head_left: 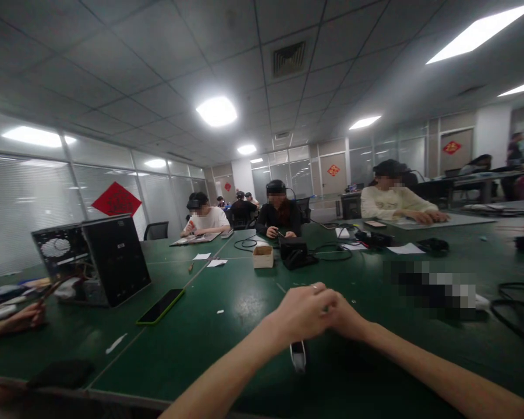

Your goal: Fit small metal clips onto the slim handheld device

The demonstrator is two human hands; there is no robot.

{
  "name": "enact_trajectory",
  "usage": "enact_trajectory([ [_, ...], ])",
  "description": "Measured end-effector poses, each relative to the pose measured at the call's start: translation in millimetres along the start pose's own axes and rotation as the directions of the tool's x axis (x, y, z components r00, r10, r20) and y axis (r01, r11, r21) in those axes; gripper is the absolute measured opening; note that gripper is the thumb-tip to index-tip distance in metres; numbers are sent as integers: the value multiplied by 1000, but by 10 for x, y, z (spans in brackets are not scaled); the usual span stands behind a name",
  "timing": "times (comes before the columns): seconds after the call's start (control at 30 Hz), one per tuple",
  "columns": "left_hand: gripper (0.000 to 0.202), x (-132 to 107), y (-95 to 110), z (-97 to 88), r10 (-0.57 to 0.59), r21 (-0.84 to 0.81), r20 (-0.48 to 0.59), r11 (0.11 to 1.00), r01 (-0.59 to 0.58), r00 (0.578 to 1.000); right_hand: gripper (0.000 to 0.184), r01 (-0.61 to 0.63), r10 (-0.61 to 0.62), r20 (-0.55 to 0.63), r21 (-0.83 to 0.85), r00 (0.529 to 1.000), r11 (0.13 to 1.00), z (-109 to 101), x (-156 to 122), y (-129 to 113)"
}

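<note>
My left hand [303, 309] and my right hand [348, 316] are together above the green table [227, 355], just right of the middle of the head view. The left hand lies over the right one, with its fingers bent and closed. Most of the right hand's fingers are hidden behind the left. Rings show on the fingers. Below my left wrist, a small black and silver object [297, 356] shows its end; the rest is hidden and I cannot tell its kind. I cannot make out whether anything is between the hands.
An opened computer case [117, 262] stands at left, near another person's hand [30, 317]. A green-edged phone [161, 306] lies beside it. Ahead are a small box [262, 257], a black object [293, 250] and cables. More cables [519, 314] lie at right. Other people sit across the table.
</note>
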State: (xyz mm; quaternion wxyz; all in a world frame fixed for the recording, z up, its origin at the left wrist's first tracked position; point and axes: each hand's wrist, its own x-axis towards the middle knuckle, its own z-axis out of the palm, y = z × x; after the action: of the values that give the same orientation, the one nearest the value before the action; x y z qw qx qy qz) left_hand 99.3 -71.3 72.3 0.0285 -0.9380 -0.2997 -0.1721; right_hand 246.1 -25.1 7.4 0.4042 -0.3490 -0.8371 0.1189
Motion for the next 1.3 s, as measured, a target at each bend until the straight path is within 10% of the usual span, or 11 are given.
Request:
enact_trajectory([
  [0.2,11,-232,-587,102,-125,-53,-110,991,119,986,12,-196,234,-56,376,971,906,150,45,-179],
  [0.53,15,-243,-681,211,-104,-85,-102,992,96,989,25,-288,345,-21,505,938,814,221,26,-12],
  [1.3,15,-626,-1219,327,-344,-356,111,862,361,932,19,-193,225,210,-162,952,968,121,-53,9],
])
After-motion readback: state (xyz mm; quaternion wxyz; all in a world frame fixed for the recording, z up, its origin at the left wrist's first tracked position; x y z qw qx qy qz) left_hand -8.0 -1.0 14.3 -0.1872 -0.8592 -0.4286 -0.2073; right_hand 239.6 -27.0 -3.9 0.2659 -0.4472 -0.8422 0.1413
